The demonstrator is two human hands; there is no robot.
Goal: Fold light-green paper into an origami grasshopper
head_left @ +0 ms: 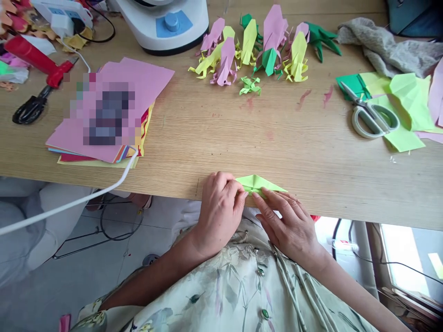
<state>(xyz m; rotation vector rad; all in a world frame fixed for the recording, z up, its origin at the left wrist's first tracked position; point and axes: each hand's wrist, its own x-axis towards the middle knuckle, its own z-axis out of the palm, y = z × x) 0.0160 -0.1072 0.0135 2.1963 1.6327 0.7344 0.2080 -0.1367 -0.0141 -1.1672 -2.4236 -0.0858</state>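
A light green folded paper (258,182) lies at the table's front edge, long and pointed toward the right. My left hand (221,210) is closed on its left end, thumb and forefinger pinching the paper. With fingers stretched out, my right hand (285,216) rests its fingertips on the paper's lower edge and right part. Part of the paper's near side is hidden behind my fingers. Farther back stand several folded paper figures, among them a tall pink one (273,30), a yellow one (297,55) and a small light green one (249,85).
White-handled scissors (375,120) lie on green paper sheets (408,103) at the right, near a grey cloth (391,44). A stack of coloured paper (148,85) with a blurred item sits left, beside a red-and-black tool (44,90). A white appliance (169,27) stands behind; a white cable (86,198) crosses the edge.
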